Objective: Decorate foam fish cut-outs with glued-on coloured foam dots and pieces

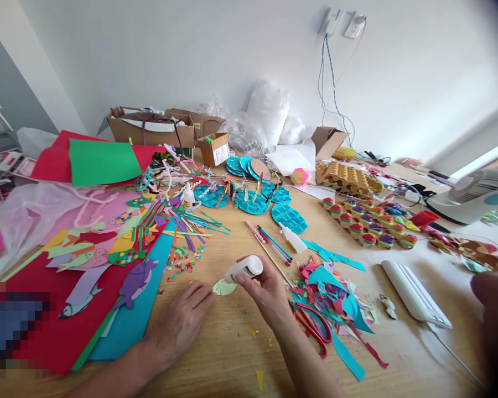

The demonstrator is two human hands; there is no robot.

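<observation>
Held snug in the right hand point(269, 290) is a white bottle point(241, 270), tipped down over a small green fish point(224, 287). The left hand point(182, 315) has nothing in its grasp; it lies on the table point(232, 348), with its fingertips at the fish's left end.

Biggest is the table, with paper work all over it. Next is the red paper point(64, 348) on the left, with cut-out shapes on top. Right of the hands is a heap of scraps point(330, 282), so much cutting looks done. Farther back sit blue plates point(289, 219), some with twisty stems on them, so they look well begun. On the left, a purple whale point(136, 279) has its pale belly on, and a spotty fish point(127, 257) is full of bright spots; both look finished.

The green fish is between the two hands. It shows no bright spots, so it looks only partly made. The bottle's tip is hard to see, so nothing sure can be said about what has come out. Littlest are the paper dots point(182, 262), loose past the left hand.
</observation>
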